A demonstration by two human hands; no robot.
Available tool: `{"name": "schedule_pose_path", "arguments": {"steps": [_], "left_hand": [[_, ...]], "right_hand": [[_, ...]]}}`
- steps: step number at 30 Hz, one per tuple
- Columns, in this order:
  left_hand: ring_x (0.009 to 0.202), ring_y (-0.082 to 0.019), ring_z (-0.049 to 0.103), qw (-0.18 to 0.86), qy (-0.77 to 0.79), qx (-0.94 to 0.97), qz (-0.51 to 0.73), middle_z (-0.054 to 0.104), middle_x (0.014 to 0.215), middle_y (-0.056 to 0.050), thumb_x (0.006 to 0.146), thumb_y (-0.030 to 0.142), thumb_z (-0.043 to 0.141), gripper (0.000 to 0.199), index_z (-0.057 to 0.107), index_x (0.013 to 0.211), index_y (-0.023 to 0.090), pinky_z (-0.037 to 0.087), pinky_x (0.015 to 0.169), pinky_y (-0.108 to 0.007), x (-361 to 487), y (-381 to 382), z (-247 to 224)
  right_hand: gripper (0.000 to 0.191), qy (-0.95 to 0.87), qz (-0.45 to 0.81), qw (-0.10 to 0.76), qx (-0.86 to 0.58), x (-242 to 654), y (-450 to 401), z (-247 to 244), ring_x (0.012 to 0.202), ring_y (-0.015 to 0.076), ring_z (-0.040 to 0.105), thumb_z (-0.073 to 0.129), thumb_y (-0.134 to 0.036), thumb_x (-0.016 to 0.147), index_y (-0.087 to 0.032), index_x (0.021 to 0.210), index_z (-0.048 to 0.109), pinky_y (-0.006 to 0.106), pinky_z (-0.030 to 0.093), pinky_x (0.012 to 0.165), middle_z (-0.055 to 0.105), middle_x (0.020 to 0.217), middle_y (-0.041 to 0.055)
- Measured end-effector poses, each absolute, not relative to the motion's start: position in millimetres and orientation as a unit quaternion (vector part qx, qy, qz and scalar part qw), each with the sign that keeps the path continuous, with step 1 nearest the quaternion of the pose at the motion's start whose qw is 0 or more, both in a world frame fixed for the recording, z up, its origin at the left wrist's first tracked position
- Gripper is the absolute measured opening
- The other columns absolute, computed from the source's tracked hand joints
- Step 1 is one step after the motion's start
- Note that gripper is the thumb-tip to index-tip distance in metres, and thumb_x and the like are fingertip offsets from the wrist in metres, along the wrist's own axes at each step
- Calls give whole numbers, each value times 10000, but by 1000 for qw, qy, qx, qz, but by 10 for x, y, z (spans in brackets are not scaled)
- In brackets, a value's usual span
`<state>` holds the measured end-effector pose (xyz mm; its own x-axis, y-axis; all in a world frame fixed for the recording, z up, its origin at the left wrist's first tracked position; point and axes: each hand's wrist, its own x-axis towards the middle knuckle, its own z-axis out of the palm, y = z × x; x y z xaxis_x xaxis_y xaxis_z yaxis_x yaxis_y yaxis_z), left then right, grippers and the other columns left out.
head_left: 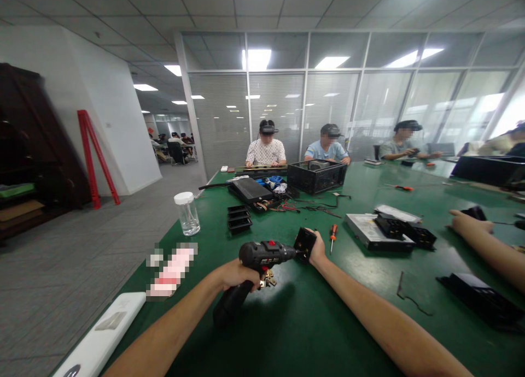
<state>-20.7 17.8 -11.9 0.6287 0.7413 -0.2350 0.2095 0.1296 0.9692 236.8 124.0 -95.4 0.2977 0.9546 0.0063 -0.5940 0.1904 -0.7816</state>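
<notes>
My left hand (238,274) is wrapped round the grip of a black cordless drill (262,254), which points to the right. The drill's tip meets a small black box-like part (304,243), and my right hand (317,249) holds that part tilted up on its far side. Whether the bit sits in a screw is too small to tell. Several small brass-coloured metal pieces (269,280) lie on the table just beyond the drill's grip. An orange-handled screwdriver (333,236) lies right of my right hand. Several black open trays (239,219) are behind the drill.
On the green table (287,333) stand a clear jar (188,216), a white long case (106,333), a black metal chassis (315,176) and a silver drive-like box (365,232) with black parts. A co-worker's arm (484,246) reaches in from the right. Other people sit across the table.
</notes>
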Motion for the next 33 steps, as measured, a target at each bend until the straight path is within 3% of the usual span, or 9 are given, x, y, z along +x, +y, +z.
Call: {"name": "schedule_pose_path", "arguments": {"steps": [33], "left_hand": [[503, -104, 448, 651, 370, 634, 195, 529, 543, 16, 501, 95, 551, 135, 587, 629, 112, 357, 503, -236, -208, 182, -116]], "right_hand": [[230, -262, 553, 717, -335, 2355, 1201, -893, 483, 159, 555, 511, -407, 699, -209, 749, 618, 275, 435, 442, 592, 542, -29]]}}
